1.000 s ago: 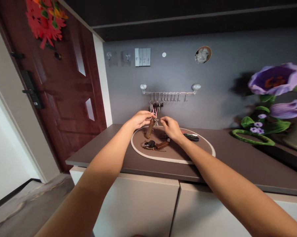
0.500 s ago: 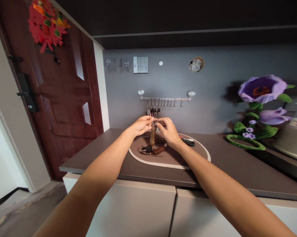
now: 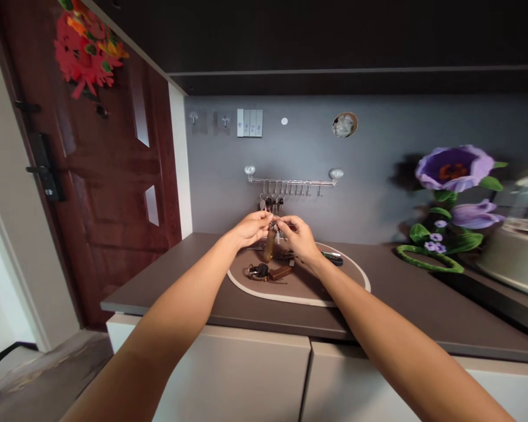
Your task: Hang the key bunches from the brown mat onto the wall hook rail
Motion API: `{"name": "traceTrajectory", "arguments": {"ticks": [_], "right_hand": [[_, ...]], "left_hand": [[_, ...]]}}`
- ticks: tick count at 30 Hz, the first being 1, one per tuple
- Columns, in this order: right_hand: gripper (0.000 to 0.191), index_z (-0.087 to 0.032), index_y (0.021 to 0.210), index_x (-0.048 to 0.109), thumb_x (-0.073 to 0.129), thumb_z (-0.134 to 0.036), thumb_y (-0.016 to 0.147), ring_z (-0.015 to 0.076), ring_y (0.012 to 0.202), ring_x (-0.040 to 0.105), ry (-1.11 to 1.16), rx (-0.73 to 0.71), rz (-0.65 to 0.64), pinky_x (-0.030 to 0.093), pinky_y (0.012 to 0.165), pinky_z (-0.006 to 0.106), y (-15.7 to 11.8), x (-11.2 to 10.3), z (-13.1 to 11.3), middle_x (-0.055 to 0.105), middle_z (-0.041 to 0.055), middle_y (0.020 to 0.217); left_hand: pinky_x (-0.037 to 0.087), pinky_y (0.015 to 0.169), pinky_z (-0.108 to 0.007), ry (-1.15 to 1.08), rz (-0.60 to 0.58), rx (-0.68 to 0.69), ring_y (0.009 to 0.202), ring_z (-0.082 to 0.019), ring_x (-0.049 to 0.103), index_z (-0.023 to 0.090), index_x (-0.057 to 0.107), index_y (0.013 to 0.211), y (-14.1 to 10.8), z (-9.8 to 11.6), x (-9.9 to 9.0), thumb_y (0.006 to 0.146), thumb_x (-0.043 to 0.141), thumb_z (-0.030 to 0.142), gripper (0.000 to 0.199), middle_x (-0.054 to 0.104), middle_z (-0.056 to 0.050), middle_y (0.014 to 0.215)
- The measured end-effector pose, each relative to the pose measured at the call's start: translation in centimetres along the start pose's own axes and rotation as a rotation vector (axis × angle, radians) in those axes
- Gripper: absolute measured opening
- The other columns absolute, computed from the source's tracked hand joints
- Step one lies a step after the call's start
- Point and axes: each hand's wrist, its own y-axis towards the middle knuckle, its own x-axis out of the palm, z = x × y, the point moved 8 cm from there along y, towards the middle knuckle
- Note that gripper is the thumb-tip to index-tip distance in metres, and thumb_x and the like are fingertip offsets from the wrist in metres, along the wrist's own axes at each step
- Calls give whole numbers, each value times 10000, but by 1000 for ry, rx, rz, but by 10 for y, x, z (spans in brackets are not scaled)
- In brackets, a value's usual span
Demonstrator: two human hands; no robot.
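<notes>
My left hand and my right hand meet above an oval brown mat, both pinching a small bunch of keys. From the bunch hangs a long tan-brown fob. The ring itself is mostly covered by my fingertips. Below, on the mat, lie a black key with a ring and a brown leather strap. Just behind my hands, several keys hang from the left hooks of a clear wall rail.
A dark pocketknife-like item rests at the mat's right side. Purple fabric flowers and a domed beige object stand on the counter to the right. A dark shelf overhangs it. The red-brown door is at left.
The camera view has shifted slightly, so the scene sits a little lower. My hands stay together on the keys, fingertips closer together, and the fob hangs slightly more to the left.
</notes>
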Motion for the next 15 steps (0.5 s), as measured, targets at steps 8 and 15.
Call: {"name": "traceTrajectory", "arguments": {"ticks": [8,15], "right_hand": [[261,-168,818,555,526,-408,721,126,722,536,205,81,19,415,714,265,2,-3,3,600,19,787],[261,-173,795,534,513,-422,721,110,673,506,220,132,103,404,669,241,6,-15,11,578,6,734]], "left_hand": [[443,841,-373,64,25,7,770,-100,587,129,545,871,-2,2,2,721,607,226,189,605,-72,950],[452,831,-344,209,97,26,820,-115,584,130,538,906,1,-1,-9,721,603,291,253,555,-120,1095]]}}
